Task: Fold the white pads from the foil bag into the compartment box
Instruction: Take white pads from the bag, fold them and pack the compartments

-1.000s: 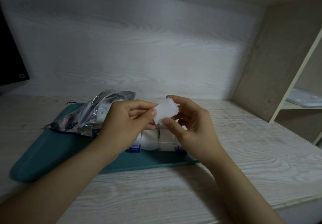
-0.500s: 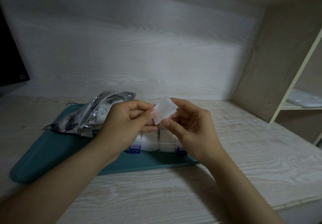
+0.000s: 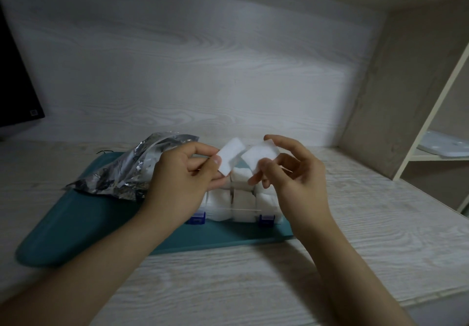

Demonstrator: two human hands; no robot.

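- table [image 3: 355, 224]: pale wood-grain top that carries everything. clock directions are read with 12 o'clock away from the person.
- tray [image 3: 76, 224]: teal and shallow, lying on the table. it holds the bag and the box.
- foil bag [image 3: 121, 171]: crumpled silver, lying on the tray at 10 o'clock from the box. its mouth is hidden behind the left wrist.
- compartment box [image 3: 243, 206]: clear, at the 3 o'clock end of the tray. the cells in view are packed with folded white wads, so the task looks well along.
- left grip [image 3: 182, 181]: closed, with thumb and fingers pinching the lower end of the left pad, above the box.
- right grip [image 3: 299, 181]: thumb and forefinger pinch the right pad while the other fingers hang spread and loose, at 3 o'clock from the left grip.
- left pad [image 3: 229, 157] and right pad [image 3: 261, 154]: thin white squares held tilted in the air, just beside each other. whether their lower corners touch cannot be told.
- handling (a judgement): the pads look very light, soft and limp, and thin enough to cling in layers. they are best taken at an edge or corner with a light fingertip pinch, then creased across the middle and pressed into a cell. a loose hold could let one drift off.
- blue latches [image 3: 195, 218]: two, on the box's 6 o'clock wall.
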